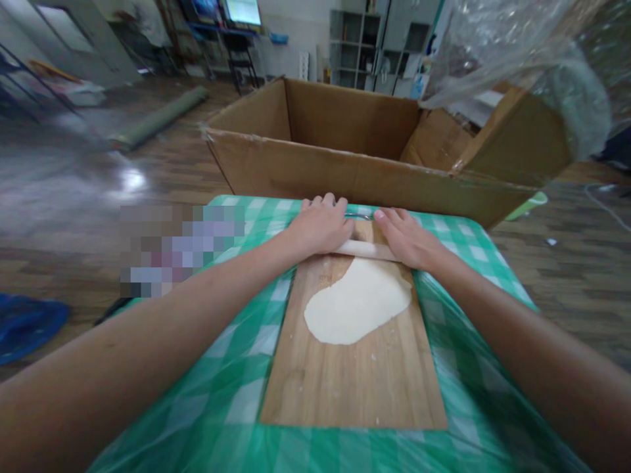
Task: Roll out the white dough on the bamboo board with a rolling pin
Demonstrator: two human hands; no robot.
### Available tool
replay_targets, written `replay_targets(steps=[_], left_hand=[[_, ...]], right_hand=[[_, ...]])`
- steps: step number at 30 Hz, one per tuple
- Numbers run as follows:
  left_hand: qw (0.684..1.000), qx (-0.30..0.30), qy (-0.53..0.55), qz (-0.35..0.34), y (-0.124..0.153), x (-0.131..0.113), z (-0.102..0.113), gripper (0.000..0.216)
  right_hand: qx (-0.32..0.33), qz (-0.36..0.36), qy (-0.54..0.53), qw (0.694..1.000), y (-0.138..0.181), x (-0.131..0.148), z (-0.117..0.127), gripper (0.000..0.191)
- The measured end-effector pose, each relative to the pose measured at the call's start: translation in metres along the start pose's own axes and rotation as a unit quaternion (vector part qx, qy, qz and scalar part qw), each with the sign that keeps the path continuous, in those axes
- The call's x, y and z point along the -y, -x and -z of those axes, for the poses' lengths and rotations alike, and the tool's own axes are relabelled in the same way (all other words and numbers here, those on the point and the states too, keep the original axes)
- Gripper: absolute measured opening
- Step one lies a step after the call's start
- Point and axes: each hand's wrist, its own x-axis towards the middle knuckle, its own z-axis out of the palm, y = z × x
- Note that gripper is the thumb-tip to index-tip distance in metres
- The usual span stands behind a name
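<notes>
A wooden rolling pin (367,249) lies across the far part of a wooden board (325,387). My left hand (323,226) presses down over the pin's left end, fingers bent forward over it. Over the right end rests my right hand (407,238), its fingers reaching forward. Both ends of the pin are hidden beneath my palms. A thin, pale sheet of dough (357,305), irregular in outline, lies flat on the board just on my side of the pin. Small white crumbs dot the wood. At the board's far end, a metal handle (359,215) shows between my hands.
Under the board is a table with a green-and-white checked plastic cover (236,394). A large open cardboard box (335,171) stands just beyond it, with clear plastic wrap (566,85) at its right. A blurred-out patch (182,253) covers something at the table's left edge.
</notes>
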Motion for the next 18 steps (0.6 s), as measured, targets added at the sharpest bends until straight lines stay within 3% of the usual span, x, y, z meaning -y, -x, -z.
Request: replay_targets(steps=[4, 10, 18], left_hand=[[1.000, -0.024, 0.005, -0.009, 0.020, -0.003, -0.002, 0.047], [0.996, -0.088, 0.019, -0.012, 0.051, -0.014, -0.001, 0.053], [0.991, -0.126, 0.010, -0.044, 0.073, -0.025, 0.005, 0.050]], right_hand=[[-0.013, 0.014, 0.041, 0.999, 0.025, 0.021, 0.007, 0.063], [-0.048, -0.059, -0.012, 0.997, 0.054, 0.048, 0.014, 0.069], [0.032, -0.089, -0.051, 0.994, 0.047, 0.021, 0.012, 0.065]])
